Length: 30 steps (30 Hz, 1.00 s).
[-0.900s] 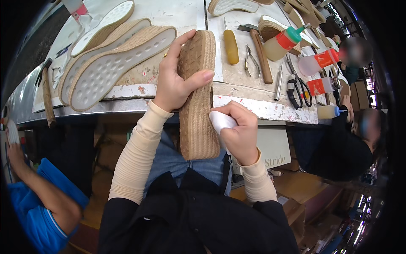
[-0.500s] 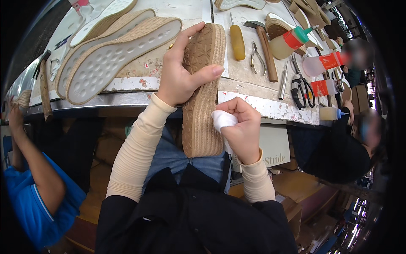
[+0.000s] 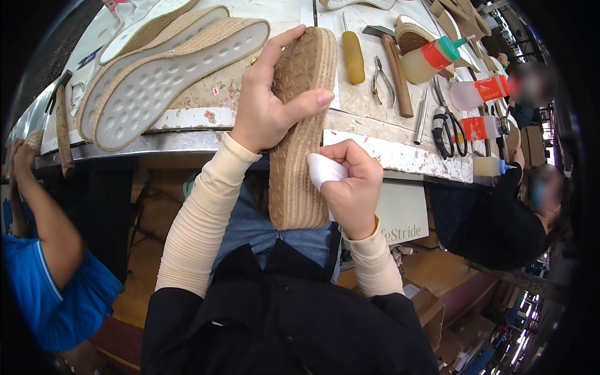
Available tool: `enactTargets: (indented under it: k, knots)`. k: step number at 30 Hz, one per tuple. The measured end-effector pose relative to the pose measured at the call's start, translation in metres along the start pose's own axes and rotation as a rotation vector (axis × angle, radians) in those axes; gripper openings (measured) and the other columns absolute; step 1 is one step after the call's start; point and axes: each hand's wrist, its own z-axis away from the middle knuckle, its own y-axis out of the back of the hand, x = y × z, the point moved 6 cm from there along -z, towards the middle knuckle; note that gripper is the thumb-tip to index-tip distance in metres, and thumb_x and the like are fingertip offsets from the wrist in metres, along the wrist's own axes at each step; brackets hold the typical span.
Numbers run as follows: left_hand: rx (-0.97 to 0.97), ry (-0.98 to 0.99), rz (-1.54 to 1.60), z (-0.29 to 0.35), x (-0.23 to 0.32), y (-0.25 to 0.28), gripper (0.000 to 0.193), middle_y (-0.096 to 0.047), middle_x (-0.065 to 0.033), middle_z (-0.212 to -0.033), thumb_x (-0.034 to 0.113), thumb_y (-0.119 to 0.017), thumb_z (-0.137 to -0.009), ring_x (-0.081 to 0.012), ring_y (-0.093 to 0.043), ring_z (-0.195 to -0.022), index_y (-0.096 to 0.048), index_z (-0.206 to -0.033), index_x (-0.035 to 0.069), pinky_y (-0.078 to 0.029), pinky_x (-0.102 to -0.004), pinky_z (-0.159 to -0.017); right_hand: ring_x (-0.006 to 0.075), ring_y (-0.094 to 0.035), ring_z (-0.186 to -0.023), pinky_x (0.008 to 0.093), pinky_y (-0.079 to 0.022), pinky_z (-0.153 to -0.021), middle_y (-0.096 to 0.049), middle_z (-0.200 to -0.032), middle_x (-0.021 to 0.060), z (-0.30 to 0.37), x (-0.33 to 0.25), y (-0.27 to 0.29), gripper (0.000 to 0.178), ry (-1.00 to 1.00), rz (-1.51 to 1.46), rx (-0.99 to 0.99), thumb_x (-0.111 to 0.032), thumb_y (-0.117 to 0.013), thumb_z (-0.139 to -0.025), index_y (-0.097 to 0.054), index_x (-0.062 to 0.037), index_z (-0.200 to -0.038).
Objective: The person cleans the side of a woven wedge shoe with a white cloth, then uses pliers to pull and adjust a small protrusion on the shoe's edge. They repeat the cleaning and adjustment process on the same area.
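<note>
My left hand (image 3: 265, 106) clamps the stiff, light sole (image 3: 300, 131) at its far end; my right hand (image 3: 353, 187) pinches a soft cloth (image 3: 322, 170) against its side.

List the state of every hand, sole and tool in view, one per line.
left hand: gripping the jute-wrapped sole, thumb across its tread.
right hand: closed on a white cloth, pressed to the sole's side.
jute-wrapped sole: held upright on edge, tread facing left.
white cloth: bunched.
white soles: lying stacked on the bench.
scissors: closed.
pliers: slightly open.
</note>
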Motion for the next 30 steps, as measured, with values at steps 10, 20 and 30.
enactTargets:
  k: [10, 20, 30]
  knots:
    - [0.009, -0.008, -0.032, -0.001, 0.0, 0.001, 0.08, -0.064, -0.0185, -0.112, 0.039, -0.079, -0.068, -0.0239, -0.062, -0.103, -0.05, -0.129, -0.004, -0.046, -0.033, -0.093, 0.0137, -0.06, -0.062, 0.0259, -0.048, -0.059, -0.063, -0.066, 0.0091, 0.002, -0.004, 0.005, 0.017, 0.052, 0.01, 0.065, 0.004, -0.069, -0.066, -0.065, 0.0035, -0.082]
    - [-0.005, -0.044, -0.048, -0.001, 0.001, 0.0, 0.079, -0.065, -0.0192, -0.111, 0.037, -0.079, -0.068, -0.0251, -0.064, -0.104, -0.05, -0.129, -0.004, -0.048, -0.0341, -0.093, 0.0028, -0.051, -0.069, 0.0183, -0.042, -0.062, -0.059, -0.076, -0.0006, 0.0, -0.01, 0.002, 0.014, 0.012, -0.005, -0.013, 0.009, -0.067, -0.074, -0.057, 0.0022, -0.08]
    - [-0.009, -0.03, -0.055, 0.002, 0.003, 0.001, 0.079, -0.065, -0.0187, -0.11, 0.036, -0.079, -0.068, -0.0241, -0.064, -0.102, -0.05, -0.129, -0.004, -0.048, -0.0337, -0.092, 0.0024, -0.05, -0.066, 0.018, -0.041, -0.059, -0.058, -0.072, -0.0019, 0.005, -0.01, -0.001, 0.013, -0.037, 0.021, -0.027, 0.008, -0.068, -0.073, -0.058, 0.0017, -0.08]
